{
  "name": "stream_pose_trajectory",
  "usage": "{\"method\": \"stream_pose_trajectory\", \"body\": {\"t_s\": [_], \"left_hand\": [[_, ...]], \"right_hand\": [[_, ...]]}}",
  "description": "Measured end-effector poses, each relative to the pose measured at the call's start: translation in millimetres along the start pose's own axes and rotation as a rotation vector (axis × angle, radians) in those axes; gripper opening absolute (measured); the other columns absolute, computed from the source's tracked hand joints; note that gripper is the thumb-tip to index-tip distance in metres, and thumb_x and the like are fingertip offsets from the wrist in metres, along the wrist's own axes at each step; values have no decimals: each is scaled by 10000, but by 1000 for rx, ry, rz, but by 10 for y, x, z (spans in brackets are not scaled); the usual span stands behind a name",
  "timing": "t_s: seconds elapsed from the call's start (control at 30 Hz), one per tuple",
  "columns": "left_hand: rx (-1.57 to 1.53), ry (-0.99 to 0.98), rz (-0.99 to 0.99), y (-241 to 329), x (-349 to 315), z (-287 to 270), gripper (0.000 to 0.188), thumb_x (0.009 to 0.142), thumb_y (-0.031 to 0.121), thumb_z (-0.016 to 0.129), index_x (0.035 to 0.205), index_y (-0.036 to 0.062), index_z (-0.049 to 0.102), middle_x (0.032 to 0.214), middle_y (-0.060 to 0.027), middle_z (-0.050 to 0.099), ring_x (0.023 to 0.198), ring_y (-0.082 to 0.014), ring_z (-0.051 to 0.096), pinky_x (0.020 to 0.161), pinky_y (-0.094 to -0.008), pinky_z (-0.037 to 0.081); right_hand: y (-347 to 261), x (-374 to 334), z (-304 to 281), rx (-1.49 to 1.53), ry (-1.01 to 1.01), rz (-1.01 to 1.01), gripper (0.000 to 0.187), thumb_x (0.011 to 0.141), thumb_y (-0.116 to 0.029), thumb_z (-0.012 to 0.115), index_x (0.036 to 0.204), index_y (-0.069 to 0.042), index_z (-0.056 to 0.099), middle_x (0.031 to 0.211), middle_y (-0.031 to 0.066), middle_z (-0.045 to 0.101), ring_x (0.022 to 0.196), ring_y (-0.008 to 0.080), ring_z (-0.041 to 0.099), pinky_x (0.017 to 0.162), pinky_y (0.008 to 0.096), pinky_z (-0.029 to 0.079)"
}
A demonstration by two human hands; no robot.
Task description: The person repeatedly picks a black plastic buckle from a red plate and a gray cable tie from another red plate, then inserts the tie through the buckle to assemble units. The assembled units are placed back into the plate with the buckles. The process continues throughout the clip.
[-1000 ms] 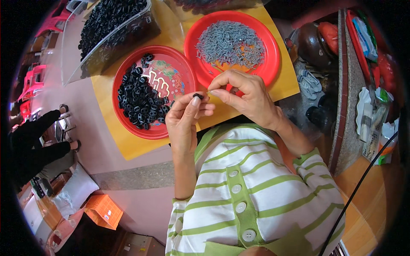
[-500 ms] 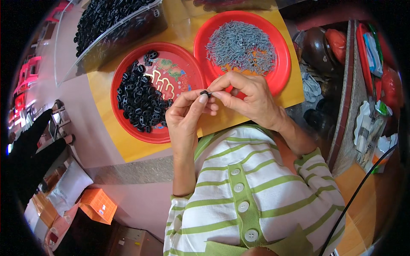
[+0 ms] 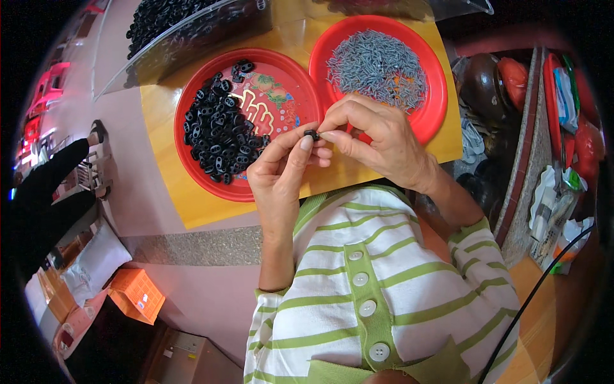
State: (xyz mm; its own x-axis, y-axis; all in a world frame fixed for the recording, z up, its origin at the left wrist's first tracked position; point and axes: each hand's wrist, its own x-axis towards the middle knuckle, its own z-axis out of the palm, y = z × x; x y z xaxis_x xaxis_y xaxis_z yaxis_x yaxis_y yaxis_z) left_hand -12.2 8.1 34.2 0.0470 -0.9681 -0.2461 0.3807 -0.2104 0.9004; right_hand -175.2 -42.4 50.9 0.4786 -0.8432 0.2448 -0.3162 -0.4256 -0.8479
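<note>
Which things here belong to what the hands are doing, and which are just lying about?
In use:
left hand
right hand
small black piece pinched between them
red plate of black pieces
red plate of grey pins

Lying about:
clear bin of black pieces
orange box
cluttered side shelf

Black piece (image 3: pixel 311 134) pinched between fingertips of left hand (image 3: pixel 281 169) and right hand (image 3: pixel 374 137): too small to tell shape; fingers cover most of it. Grey bits (image 3: pixel 377 64) on red plate (image 3: pixel 435 109) at 1 o'clock: too fine to identify. Clear bin (image 3: pixel 192 25) at 11 o'clock cut off by top edge. Dark sleeve (image 3: pixel 45 192) at 9 o'clock runs off into rim, hand unseen. Clutter (image 3: pixel 563 160) at 3 o'clock blurred, warped.
</note>
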Motion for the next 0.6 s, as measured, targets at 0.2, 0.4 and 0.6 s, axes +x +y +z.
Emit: {"method": "stream_pose_trajectory", "body": {"t_s": [0.2,0.4,0.6], "left_hand": [[20,18,87,-6,-36,25,195,906,7,536,1071,-76,600,866,-119,658,752,-144,641,687,-242,540],[59,45,150,-44,-43,67,188,903,1,540,1062,-78,601,869,-119,657,751,-141,644,683,-237,542],[101,77,111,-109,-27,28,186,905,16,542,1055,-76,603,865,-118,657,753,-141,644,680,-241,541]], "right_hand": [[-58,7,41,45,12,51,84,838,-74,615,863,-17,558,744,78,580,635,181,603,560,297,470],[-101,-35,94,233,40,206,93,866,-71,606,878,5,554,733,61,611,641,88,609,548,229,478],[33,-97,304,568,127,364,72,877,-49,578,909,14,561,749,34,603,684,71,595,579,216,491]]}}
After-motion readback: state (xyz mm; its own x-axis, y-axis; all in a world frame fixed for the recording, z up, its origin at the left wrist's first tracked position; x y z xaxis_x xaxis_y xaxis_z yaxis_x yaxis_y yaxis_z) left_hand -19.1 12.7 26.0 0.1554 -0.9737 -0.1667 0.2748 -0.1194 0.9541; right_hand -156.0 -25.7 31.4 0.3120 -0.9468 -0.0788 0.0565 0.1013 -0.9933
